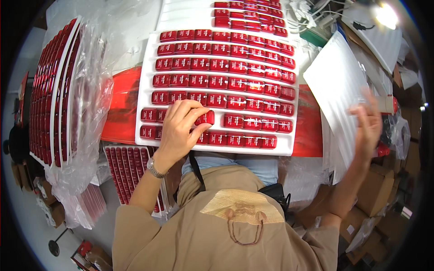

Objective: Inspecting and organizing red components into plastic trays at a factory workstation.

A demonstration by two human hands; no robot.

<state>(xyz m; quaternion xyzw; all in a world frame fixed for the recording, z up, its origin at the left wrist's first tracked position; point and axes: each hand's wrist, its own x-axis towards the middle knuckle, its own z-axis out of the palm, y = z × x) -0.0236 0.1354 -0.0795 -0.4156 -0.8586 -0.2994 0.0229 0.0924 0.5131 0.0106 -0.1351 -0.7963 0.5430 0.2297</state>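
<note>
A white ribbed tray lies before me, carrying rows of glossy dark red, small rectangular pieces with pale print. Over its near left part, my left hand is closed, pinching one small red block between thumb and fingers. That block is at the second row from the near edge, beside a gap in the row; whether it still touches the tray I cannot tell. Out to the right, my right hand is raised beside a stack of white ribbed sheets. Motion smears its fingers, so its grip cannot be made out.
Behind the main tray sits another white tray with red pieces. Upright filled trays in clear plastic wrap stand left. More filled trays are below the table edge. Cables and a bright lamp are far right; cardboard boxes lie lower right.
</note>
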